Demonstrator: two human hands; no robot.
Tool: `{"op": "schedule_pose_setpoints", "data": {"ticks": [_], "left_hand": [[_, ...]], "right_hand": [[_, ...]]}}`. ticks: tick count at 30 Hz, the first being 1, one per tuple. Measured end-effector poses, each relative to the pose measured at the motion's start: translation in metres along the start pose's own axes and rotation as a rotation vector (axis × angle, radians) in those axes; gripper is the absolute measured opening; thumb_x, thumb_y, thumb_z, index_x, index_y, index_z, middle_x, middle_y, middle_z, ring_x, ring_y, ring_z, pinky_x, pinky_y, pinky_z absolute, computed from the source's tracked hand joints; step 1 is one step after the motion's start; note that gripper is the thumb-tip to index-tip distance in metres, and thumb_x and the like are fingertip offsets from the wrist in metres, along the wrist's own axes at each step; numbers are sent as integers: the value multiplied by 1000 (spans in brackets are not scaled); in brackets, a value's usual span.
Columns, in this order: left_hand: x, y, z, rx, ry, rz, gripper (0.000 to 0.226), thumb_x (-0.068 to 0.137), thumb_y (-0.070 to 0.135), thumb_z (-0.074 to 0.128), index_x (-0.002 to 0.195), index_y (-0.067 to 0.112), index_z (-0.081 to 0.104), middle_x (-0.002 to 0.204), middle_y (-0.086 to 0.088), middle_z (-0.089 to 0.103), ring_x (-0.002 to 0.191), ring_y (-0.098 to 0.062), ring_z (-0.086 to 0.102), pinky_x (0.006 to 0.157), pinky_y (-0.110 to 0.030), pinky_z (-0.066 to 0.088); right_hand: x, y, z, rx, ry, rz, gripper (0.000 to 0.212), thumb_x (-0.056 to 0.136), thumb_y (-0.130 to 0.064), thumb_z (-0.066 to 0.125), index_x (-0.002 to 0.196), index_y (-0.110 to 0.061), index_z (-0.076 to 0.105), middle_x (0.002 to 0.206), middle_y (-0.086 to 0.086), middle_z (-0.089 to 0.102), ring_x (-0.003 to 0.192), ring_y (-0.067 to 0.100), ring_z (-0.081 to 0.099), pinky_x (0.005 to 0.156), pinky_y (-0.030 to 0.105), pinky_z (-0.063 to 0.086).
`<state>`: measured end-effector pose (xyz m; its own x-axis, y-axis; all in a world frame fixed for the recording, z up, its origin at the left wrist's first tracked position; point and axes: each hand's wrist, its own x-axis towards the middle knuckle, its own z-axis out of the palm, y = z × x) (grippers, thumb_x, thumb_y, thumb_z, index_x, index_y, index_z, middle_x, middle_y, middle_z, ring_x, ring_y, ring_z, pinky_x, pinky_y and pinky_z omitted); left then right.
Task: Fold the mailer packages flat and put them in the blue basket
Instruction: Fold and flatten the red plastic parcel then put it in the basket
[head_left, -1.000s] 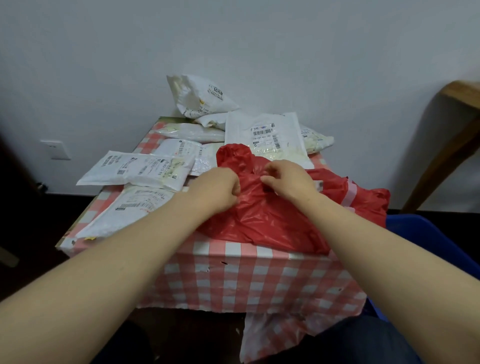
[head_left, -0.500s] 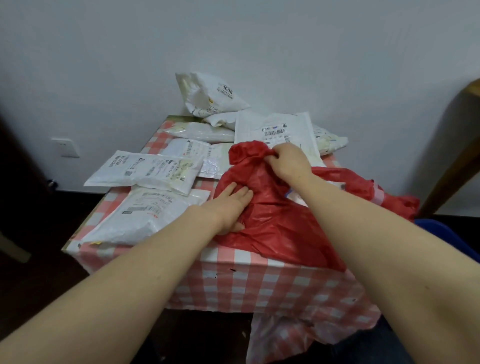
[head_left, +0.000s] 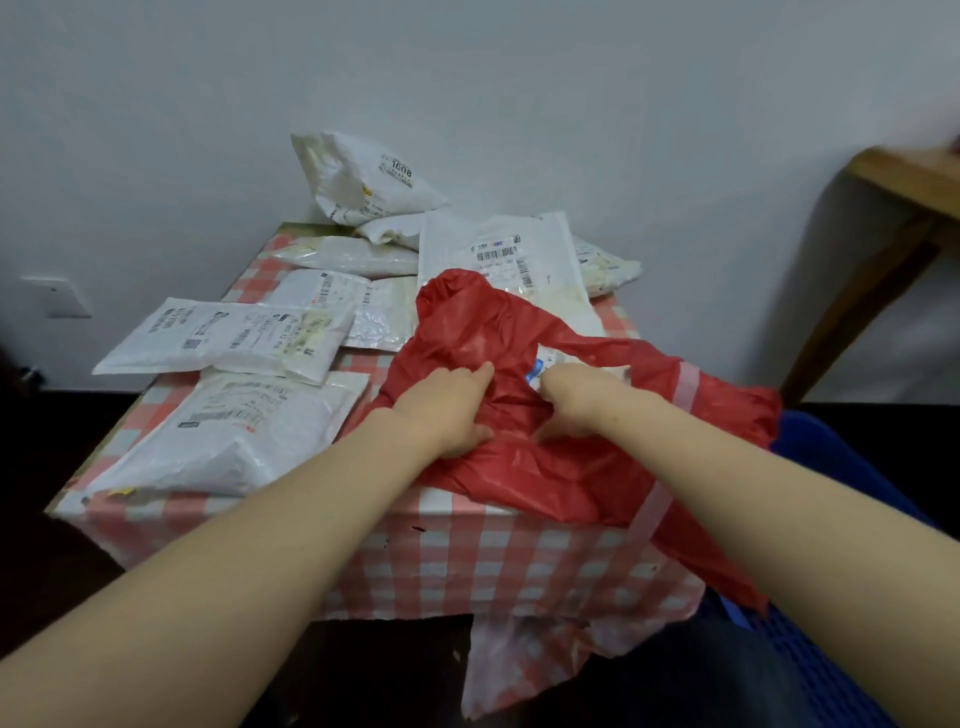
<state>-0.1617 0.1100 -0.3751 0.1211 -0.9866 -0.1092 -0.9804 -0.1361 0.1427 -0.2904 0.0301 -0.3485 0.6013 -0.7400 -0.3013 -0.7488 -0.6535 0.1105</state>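
We see both hands on the crumpled red plastic mailer bag (head_left: 519, 332), which lies on the checked counter (head_left: 467, 561). Our left hand (head_left: 447, 410) presses it with fingers extended; our right hand (head_left: 576, 395) pinches its folds. The blue plastic basket (head_left: 831, 457) sits just right.

checked tablecloth (head_left: 441, 561) over table; wooden furniture (head_left: 904, 208) right; wall socket (head_left: 54, 296) left.
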Motion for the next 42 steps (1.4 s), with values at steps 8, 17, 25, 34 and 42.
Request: {"op": "schedule_pose_setpoints", "data": {"ticks": [8, 17, 25, 34, 42], "left_hand": [[1, 6, -12, 14, 209, -250, 37, 96, 28, 37, 119, 5, 55, 127, -17, 55, 119, -35, 41, 94, -40, 38], [1, 38, -1, -54, 58, 72, 52, 87, 41, 60, 129, 11, 54, 130, -9, 48, 123, -27, 45, 101, -37, 40], [13, 42, 10, -36, 8, -17, 37, 94, 33, 52, 115, 4, 56, 124, -16, 55, 115, -33, 49, 92, -34, 38], [7, 75, 0, -75, 179, 49, 34, 84, 29, 62, 111, 9, 59, 117, -10, 54, 112, -29, 52, 86, -37, 45], [27, 76, 12, -59, 3, 31, 37, 94, 34, 55, 111, 1, 58, 120, -19, 58, 112, -33, 53, 85, -33, 39]], "right_hand": [[3, 6, 7, 222, 421, -182, 43, 92, -9, 49, 129, -28, 58, 127, 9, 59, 118, 30, 55, 97, 33, 41], [-13, 35, 12, 111, 158, 11, 45, 80, -43, 70, 109, -10, 60, 109, 8, 62, 106, 28, 58, 80, 31, 46], [-5, 39, 33, 426, 338, -64, 22, 87, -17, 63, 108, -10, 64, 112, 8, 64, 107, 25, 57, 88, 30, 40], [-44, 82, 20, 351, 245, -20, 19, 75, -29, 74, 86, -16, 67, 86, -2, 65, 82, 17, 58, 76, 34, 51], [-23, 82, 47, 482, 359, -28, 12, 83, -16, 69, 80, -17, 57, 81, -5, 55, 87, 17, 54, 67, 24, 33]]}}
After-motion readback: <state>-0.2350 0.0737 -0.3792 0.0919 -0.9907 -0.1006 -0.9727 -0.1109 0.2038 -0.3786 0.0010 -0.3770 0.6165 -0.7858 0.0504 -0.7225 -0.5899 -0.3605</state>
